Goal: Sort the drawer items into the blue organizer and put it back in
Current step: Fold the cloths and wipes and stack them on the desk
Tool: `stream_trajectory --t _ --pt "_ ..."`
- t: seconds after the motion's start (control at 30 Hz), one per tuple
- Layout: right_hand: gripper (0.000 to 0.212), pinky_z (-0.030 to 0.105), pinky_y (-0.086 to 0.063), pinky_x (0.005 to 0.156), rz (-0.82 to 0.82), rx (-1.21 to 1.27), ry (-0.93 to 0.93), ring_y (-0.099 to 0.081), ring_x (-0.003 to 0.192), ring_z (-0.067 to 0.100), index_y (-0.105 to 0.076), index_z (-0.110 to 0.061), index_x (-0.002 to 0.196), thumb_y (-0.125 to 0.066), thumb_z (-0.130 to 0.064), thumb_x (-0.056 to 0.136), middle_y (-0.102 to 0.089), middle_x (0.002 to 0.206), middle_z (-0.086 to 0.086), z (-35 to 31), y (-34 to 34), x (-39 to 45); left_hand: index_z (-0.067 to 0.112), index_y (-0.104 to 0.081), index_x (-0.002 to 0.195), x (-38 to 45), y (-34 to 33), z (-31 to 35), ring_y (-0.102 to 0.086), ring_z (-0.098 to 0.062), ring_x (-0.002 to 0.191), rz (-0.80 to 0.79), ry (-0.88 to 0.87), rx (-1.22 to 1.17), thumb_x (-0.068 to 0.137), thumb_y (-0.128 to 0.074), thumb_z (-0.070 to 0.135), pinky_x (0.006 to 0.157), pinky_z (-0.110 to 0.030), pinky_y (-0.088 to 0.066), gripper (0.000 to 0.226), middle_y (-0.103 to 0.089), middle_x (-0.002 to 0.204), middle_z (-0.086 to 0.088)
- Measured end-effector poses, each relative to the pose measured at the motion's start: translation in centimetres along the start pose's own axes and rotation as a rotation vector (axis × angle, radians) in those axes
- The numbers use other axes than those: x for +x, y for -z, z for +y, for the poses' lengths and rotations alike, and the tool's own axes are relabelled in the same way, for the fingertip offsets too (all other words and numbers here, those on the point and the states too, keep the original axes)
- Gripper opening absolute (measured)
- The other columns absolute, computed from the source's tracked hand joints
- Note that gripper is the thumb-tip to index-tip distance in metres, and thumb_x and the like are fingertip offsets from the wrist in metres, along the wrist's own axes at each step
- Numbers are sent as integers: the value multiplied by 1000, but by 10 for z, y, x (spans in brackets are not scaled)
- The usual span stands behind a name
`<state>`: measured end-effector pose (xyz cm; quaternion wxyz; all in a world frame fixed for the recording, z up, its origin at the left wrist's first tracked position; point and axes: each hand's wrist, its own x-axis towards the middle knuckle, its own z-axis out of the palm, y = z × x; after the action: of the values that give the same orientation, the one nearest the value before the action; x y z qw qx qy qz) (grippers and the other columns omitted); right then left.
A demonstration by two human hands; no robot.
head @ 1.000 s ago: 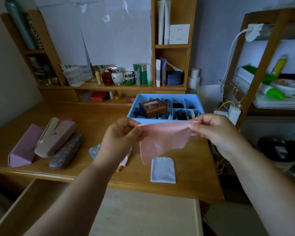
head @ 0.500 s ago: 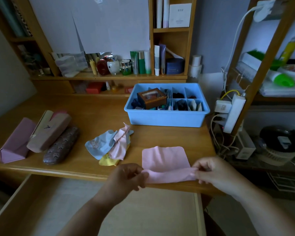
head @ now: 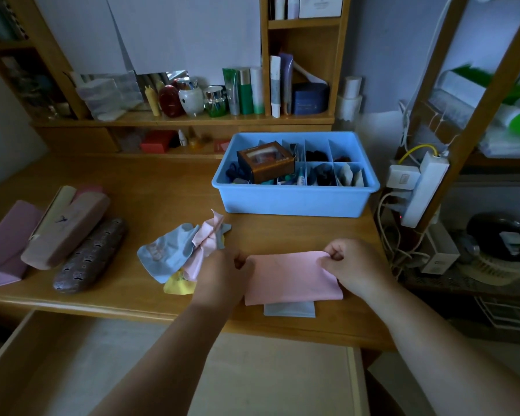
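A pink cloth [head: 288, 277] lies folded on the desk near its front edge, on top of a pale blue folded cloth [head: 289, 310]. My left hand [head: 222, 273] pinches the pink cloth's upper left corner. My right hand [head: 356, 265] pinches its upper right corner. The blue organizer [head: 294, 202] stands behind them on the desk, its compartments holding small items and a brown box [head: 264, 162]. A crumpled heap of blue, pink and yellow cloths [head: 183, 253] lies left of my left hand.
Three glasses cases [head: 69, 232] lie at the desk's left. The open drawer [head: 36, 364] gapes below the desk's front edge. A power strip and cables [head: 418, 193] hang at the right. Bottles and jars line the back shelf [head: 210, 100].
I lowered the pink cloth from the air onto the desk, then folded its near edge away from me. It now lies doubled over the pale blue cloth.
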<state>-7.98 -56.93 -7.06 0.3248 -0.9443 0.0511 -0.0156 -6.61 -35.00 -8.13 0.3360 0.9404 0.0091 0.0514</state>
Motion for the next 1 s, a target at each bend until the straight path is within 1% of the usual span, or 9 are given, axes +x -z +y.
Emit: stream_trajectory --t 0.27,0.37,0.43,0.5,0.6,0.73,0.83,0.93,1.0 --pt "15 23 -31 47 56 -153 -31 -54 62 10 -57 -26 73 -58 -27 89 -57 66 -8 -2 -7 2 15 -57 77 3 -8 0 -55 -19 66 47 -35 137 90 -54 27 54 -25 -34 18 -54 64 4" --pt "8 22 -32 50 97 -173 -34 -53 70 11 -57 -26 95 -60 -30 89 -55 79 -12 -4 -9 0 14 -56 94 3 -9 7 -60 -20 77 42 -54 222 92 -51 27 57 -23 -36 14 -64 81 -2" --pt "23 20 -34 53 174 -97 -5 -50 71 8 -56 -25 108 -64 -28 87 -49 84 -14 -2 -6 -7 17 -51 106 -1 -5 10 -59 -16 74 48 -47 162 91 -54 24 55 -22 -36 17 -62 82 0" --pt "18 22 -43 59 238 9 158 -51 72 6 -62 -20 101 -67 -19 84 -49 83 -14 5 2 -18 19 -54 107 -11 5 7 -52 -4 67 106 -139 41 87 -61 18 52 -12 -34 21 -52 77 10" --pt "10 18 -47 75 95 62 375 -59 84 2 -71 -19 87 -73 -14 78 -60 88 -13 21 11 -37 18 -65 90 -31 19 -8 -53 3 77 84 -449 -63 80 -69 10 65 -6 -41 13 -55 82 15" --pt "24 2 -34 83 -57 -20 403 -54 96 -5 -73 -21 99 -77 -26 76 -60 100 -19 31 9 -54 15 -71 85 -47 18 -21 -61 -6 84 -94 -570 -69 75 -76 13 76 -23 -50 12 -65 87 8" --pt "14 6 -39 78 34 -88 461 -59 89 3 -74 -16 93 -74 -18 80 -64 95 -12 27 6 -57 13 -72 84 -49 15 -20 -63 -10 81 -46 -573 -31 75 -74 9 74 -22 -49 10 -68 85 6" --pt "5 22 -52 67 104 -224 595 -65 76 11 -74 -15 81 -75 -11 78 -67 84 -6 22 6 -59 14 -70 81 -48 15 -19 -64 -14 75 -28 -653 99 81 -65 13 66 -22 -47 5 -68 82 4" --pt "7 26 -55 63 118 -265 634 -66 73 12 -72 -14 78 -75 -8 77 -68 82 -5 23 8 -60 14 -70 82 -49 16 -22 -65 -15 75 -9 -687 147 86 -55 21 66 -26 -49 17 -69 83 2"
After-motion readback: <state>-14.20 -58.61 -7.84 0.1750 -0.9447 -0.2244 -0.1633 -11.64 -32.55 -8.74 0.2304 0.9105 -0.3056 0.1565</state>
